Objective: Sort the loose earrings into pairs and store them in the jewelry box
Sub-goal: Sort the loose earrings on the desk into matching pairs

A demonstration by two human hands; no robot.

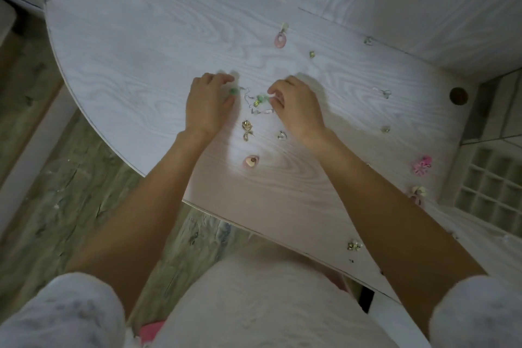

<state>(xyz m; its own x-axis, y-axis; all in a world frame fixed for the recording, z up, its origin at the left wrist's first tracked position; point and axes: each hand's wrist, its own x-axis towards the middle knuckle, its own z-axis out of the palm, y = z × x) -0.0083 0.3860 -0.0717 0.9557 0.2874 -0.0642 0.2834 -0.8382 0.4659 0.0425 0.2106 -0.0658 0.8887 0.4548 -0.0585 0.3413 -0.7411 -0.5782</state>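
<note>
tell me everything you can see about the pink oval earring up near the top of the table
The pink oval earring is a glossy, pale pink ring with an open centre, resin or plastic by its look. A small cream-and-gold piece joins its top end, probably the stud. It lies flat on the white wood-grain table, tilted slightly, beyond both hands and apart from the other earrings. Nothing touches it but the table. A similar pink piece lies at the table's right edge, by the compartment box.

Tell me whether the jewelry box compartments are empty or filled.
Empty, as far as visible: the jewelry box at the table's right edge shows bare grid cells, while earrings such as the pink flower earring lie outside on the table.
</note>
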